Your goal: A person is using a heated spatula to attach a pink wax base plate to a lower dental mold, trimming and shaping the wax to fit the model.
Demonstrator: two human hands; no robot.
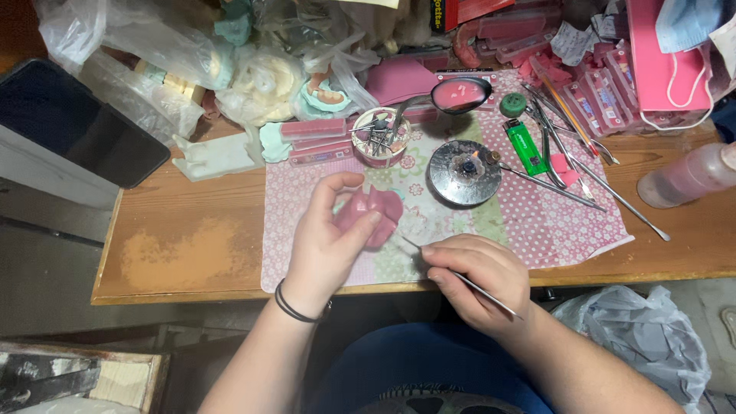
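Surface: wooden workbench (192, 253), worn pale at its left part, covered in the middle by a pink and green patterned cloth (537, 222).
Far left: a dark flat tray (77, 123) is seen at the bench's back corner, with clear plastic bags (138, 46) heaped behind it.
Left hand: the left hand (326, 245) is closed round a pink wax piece (372, 215), held just above the cloth; a dark band (295, 307) is worn at the wrist.
Centre back: a small round pot (381, 138) filled with metal burs is set on the cloth.
Right hand: the right hand (475, 280) is pinched on a thin metal tool (460, 277), whose tip is pointed towards the wax piece; whether they touch cannot be told.
Burner: a round metal burner (464, 172) with a small flame is placed behind the right hand.
Right: a green lighter (525, 146) and several long metal instruments (583, 172) are laid on the cloth.
Far right: a pinkish plastic bottle (686, 176) is laid on its side.
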